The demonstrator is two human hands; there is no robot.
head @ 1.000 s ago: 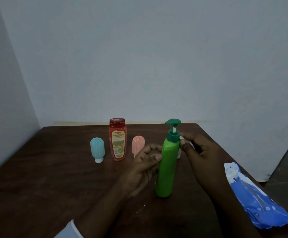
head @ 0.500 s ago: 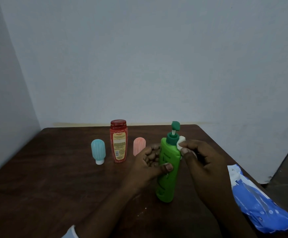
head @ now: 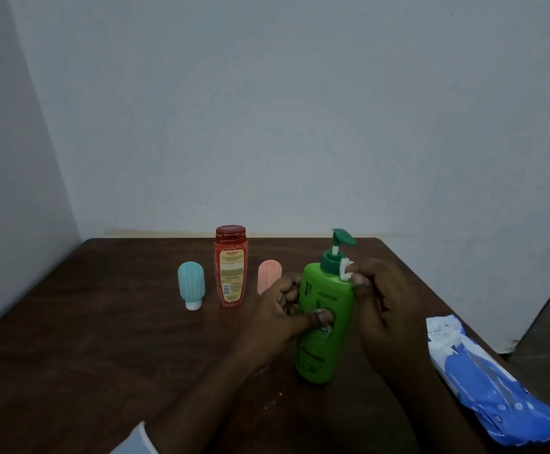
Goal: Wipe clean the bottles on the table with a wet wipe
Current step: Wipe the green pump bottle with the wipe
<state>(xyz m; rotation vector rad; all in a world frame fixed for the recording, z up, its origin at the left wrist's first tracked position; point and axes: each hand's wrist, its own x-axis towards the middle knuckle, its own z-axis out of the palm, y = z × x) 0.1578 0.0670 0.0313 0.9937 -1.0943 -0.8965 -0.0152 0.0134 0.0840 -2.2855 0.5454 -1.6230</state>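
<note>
1. The left hand (head: pixel 283 317) grips the green pump bottle (head: pixel 318 352) round its middle, with the thumb across the front label and the fingers curled behind.
2. The right hand (head: pixel 383 306) pinches a small folded wet wipe (head: pixel 345 271) in its fingertips, pressing it to the bottle's shoulder just beside the dark green pump collar.
3. The bottle leans slightly, a little right of the table's middle; whether its base touches the wood cannot be told.
4. Near the far edge stand a pale blue bottle (head: pixel 191 283) on its white cap, a red bottle (head: pixel 230 268) upright, and a pink bottle (head: pixel 268 273) partly hidden by the left hand.
5. A blue-and-white pack of wipes (head: pixel 483 381) lies along the right edge, toward the near corner.
6. The table (head: pixel 103 355) is dark brown wood with a few pale specks.
7. Its far edge meets a plain pale wall (head: pixel 300 109), and the room is dim.
</note>
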